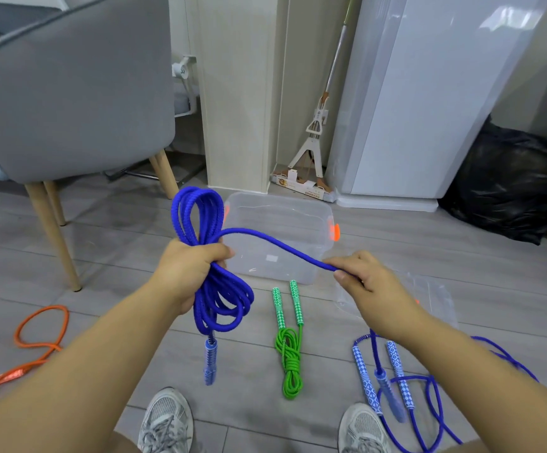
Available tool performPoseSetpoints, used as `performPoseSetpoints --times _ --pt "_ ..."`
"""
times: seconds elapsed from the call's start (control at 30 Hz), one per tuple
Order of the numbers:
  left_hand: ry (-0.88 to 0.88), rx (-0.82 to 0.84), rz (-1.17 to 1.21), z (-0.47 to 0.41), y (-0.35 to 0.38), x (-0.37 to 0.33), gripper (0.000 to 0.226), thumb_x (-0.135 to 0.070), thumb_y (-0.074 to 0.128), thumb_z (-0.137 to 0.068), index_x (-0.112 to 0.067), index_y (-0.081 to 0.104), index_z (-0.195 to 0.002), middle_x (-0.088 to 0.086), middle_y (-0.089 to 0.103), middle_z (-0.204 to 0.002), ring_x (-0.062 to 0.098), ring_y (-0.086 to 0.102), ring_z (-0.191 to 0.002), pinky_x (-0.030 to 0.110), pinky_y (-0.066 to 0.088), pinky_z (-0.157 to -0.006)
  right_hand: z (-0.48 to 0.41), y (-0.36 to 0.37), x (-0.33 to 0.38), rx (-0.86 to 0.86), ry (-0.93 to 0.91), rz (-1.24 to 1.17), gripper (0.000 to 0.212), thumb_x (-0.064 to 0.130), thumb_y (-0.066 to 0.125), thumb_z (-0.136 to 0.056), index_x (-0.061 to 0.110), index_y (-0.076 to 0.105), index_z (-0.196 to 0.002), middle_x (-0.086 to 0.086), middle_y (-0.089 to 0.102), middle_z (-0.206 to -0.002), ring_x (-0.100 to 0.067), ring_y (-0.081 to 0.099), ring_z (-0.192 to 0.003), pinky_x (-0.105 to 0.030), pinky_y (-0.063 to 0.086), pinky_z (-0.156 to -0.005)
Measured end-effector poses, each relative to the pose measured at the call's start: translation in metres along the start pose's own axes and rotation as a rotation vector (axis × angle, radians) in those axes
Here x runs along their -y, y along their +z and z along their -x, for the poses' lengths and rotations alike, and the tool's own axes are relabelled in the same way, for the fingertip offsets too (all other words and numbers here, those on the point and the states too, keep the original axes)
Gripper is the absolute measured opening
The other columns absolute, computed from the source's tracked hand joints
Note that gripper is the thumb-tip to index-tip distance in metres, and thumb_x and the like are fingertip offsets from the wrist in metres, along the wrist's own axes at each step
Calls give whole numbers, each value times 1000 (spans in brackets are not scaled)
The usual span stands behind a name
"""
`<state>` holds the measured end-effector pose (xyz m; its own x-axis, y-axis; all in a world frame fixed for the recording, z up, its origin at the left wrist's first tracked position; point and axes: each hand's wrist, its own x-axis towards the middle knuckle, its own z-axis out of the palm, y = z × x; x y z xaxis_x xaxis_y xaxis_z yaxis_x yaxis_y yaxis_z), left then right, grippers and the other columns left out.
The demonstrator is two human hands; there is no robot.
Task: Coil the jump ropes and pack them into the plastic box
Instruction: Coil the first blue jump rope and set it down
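My left hand (190, 269) grips a thick blue jump rope (197, 210) folded into several loops, one clear blue handle (210, 364) dangling below. A free strand runs right to my right hand (367, 282), which pinches it between thumb and fingers. Its other handle (391, 395) hangs under my right wrist. The clear plastic box (318, 256) with orange latches sits open on the floor behind my hands. A coiled green rope (289, 358) with checkered handles lies in front of the box. A thinner blue rope (429, 400) lies loose at right, an orange rope (40, 335) at left.
A grey chair (69, 93) with wooden legs stands at the left. Behind the box are a pillar, a mop (314, 138) and a white appliance (429, 109). A black bag (510, 184) sits at the right. The clear lid (435, 295) lies under my right hand. My shoes (164, 423) show below.
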<state>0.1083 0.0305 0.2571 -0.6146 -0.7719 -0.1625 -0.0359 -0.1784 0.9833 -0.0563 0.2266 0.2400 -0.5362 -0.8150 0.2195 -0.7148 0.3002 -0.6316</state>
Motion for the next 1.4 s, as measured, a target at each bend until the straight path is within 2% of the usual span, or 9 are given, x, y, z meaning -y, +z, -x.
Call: performPoseSetpoints --times 0.2,0.37,0.57,0.83,1.0,1.13,1.2,1.3,1.4 --pt "-47 94 -27 7 15 5 12 -4 65 -82 -8 59 -74 4 51 -56 15 50 -47 24 46 -45 -11 13 31 -163 -15 -182 32 14 51 -94 34 58 -117 1 41 -82 -4 45 -75 -3 34 -70" --pt "-63 164 7 11 26 5 7 -11 66 -84 -8 60 -81 4 50 -59 16 50 -50 28 46 -54 -19 24 41 -199 109 -372 14 18 61 -88 31 57 -86 7 51 -70 -4 48 -62 -11 39 -60" --pt "-52 164 75 15 37 2 10 -15 68 -84 -8 62 -82 4 53 -63 14 51 -54 29 46 -57 -22 30 51 -187 87 -334 15 22 61 -88 29 57 -76 11 57 -70 7 49 -61 -7 38 -56" --pt "-37 160 50 16 36 1 7 -12 65 -86 -6 60 -86 3 53 -63 13 52 -53 26 49 -53 -23 32 50 -110 110 -365 8 23 58 -90 30 55 -88 6 60 -84 -12 57 -76 -29 50 -70" --pt "-25 169 -83 14 32 7 11 -13 68 -83 -7 60 -79 7 53 -62 18 52 -55 29 48 -55 -19 19 54 -29 113 -587 12 21 55 -91 32 55 -96 -1 61 -83 -1 50 -57 -13 40 -53" --pt "69 220 -270 15 33 12 19 -7 72 -78 -9 55 -69 8 49 -60 15 48 -49 26 43 -51 -15 11 54 57 39 -581 11 25 64 -86 29 63 -96 5 53 -73 -1 46 -56 -12 39 -56" --pt "101 233 -379 15 33 13 22 -8 75 -74 -8 53 -70 7 48 -56 16 45 -49 27 40 -51 -13 12 55 78 34 -434 23 31 67 -83 32 60 -104 9 54 -77 0 49 -63 -14 41 -63" --pt "126 270 -529 15 35 13 26 -8 77 -71 -9 51 -72 8 49 -56 18 45 -48 27 41 -52 -13 15 57 36 45 -322 59 32 70 -79 34 41 -130 10 50 -95 -1 46 -65 -17 39 -66" --pt "142 338 -734 16 36 11 23 -9 75 -70 -11 52 -70 2 51 -53 9 45 -41 21 42 -48 -16 15 61 -17 -66 -190 81 31 71 -78 38 23 -143 12 41 -116 7 41 -72 -14 35 -70"
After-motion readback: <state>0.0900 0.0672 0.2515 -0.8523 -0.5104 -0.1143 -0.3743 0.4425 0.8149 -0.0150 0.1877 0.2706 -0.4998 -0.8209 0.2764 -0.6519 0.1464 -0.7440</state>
